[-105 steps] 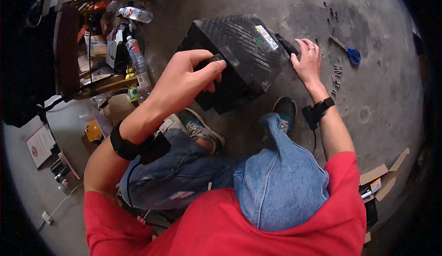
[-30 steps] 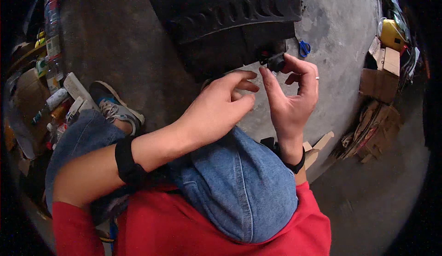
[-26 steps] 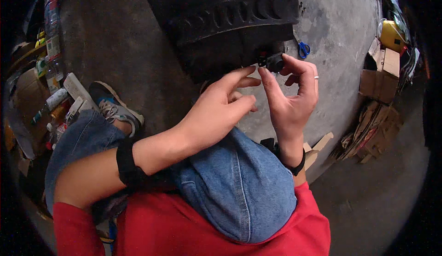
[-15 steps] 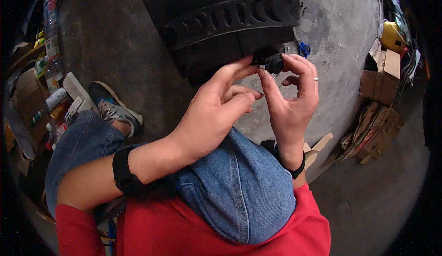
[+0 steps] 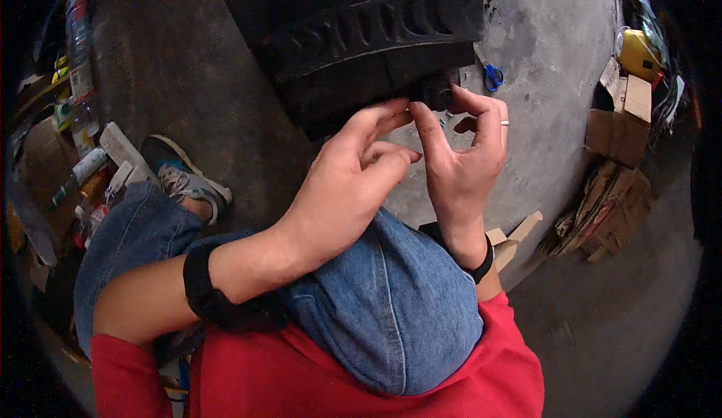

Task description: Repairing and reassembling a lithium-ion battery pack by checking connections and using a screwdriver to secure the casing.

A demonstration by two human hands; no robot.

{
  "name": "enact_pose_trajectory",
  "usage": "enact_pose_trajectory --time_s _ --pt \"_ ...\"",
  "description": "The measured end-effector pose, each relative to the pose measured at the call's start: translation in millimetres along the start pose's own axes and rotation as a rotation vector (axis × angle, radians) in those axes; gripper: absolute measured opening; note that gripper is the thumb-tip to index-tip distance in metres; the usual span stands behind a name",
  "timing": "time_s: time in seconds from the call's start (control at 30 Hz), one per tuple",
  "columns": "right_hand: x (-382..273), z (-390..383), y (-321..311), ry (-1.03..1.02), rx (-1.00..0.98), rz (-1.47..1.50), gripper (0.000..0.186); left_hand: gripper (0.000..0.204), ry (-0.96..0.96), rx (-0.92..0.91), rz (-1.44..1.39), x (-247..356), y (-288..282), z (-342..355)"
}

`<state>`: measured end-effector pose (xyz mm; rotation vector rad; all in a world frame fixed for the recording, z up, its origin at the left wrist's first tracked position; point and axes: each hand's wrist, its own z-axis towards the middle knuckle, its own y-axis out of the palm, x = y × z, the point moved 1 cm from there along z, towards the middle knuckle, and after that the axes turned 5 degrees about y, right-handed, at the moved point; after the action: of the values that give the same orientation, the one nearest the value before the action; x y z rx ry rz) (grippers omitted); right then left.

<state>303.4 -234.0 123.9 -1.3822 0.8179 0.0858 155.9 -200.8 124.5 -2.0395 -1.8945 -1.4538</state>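
A large black case lies ahead of my legs, crossed by a strip with crescent cutouts. At its near right edge my right hand pinches a small dark fitting against the case between thumb and bent fingers. My left hand reaches to that same edge from the left, index fingertip by the fitting, thumb apart and lower fingers loosely bent. What exactly its fingertips touch is hidden. Blue-handled scissors lie on the floor just right of the case.
Plastic bottles and assorted clutter line the left side. At right are a yellow container, cardboard boxes, a pile of flattened cardboard and an open carton. My sneaker rests on the floor at left.
Since the oldest frame the view has shifted and the case shows another side. Over the last second both hands rose toward its near edge, bringing the small fitting against it.
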Motion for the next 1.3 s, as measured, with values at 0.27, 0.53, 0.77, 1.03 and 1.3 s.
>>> enact_pose_trajectory --time_s 0.27,0.53,0.77,1.03,1.3 --pt "4.4 0.9 5.8 0.007 0.029 -0.001 0.038 0.043 0.022 0.014 0.155 -4.0 1.3 -1.6" --pt "5.3 0.1 6.0 -0.007 0.063 -0.018 0.041 0.043 0.027 0.032 0.201 -2.4 -0.9 -1.6" --pt "4.2 1.1 5.7 -0.012 0.073 -0.069 0.044 0.044 0.012 0.022 0.176 -1.7 2.1 -2.2" --pt "0.9 -2.6 -0.3 0.083 0.01 -0.037 0.043 0.051 0.054 0.001 0.249 -1.1 1.0 2.5" --pt "-0.3 -2.3 -1.3 0.138 -0.028 -0.027 0.041 0.048 0.038 -0.022 0.258 1.2 2.3 7.6"
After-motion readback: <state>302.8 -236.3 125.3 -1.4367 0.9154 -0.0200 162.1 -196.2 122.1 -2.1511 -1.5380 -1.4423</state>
